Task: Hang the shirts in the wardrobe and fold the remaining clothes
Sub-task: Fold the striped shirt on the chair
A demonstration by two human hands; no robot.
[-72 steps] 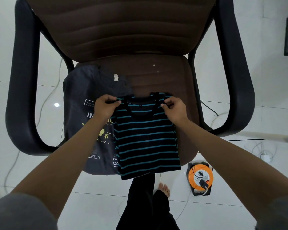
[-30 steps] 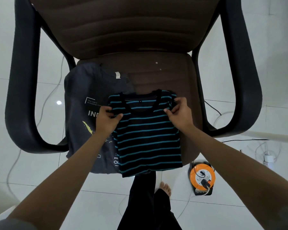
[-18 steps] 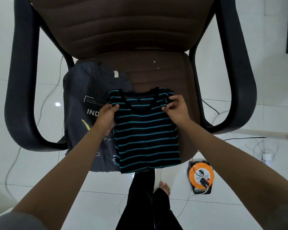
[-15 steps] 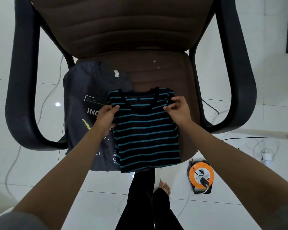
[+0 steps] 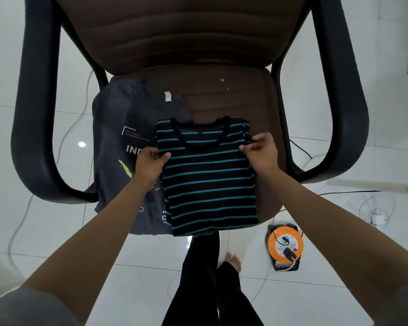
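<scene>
A black shirt with teal stripes (image 5: 207, 177) lies folded and flat on the brown seat of an office chair (image 5: 236, 102), its collar pointing to the backrest and its hem hanging over the front edge. Its left side overlaps a folded dark grey printed shirt (image 5: 120, 128). My left hand (image 5: 151, 164) pinches the striped shirt's left edge below the shoulder. My right hand (image 5: 262, 154) pinches its right edge at the shoulder, thumb on the cloth.
Black armrests (image 5: 35, 137) curve round both sides of the seat. An orange cable reel (image 5: 285, 248) with a plug sits on the white tiled floor at the right, with cables trailing. My legs in dark trousers (image 5: 210, 278) and a bare foot stand before the chair.
The striped shirt was shifted a little toward the backrest and set flat. Both hands slid from the collar corners down to the side edges.
</scene>
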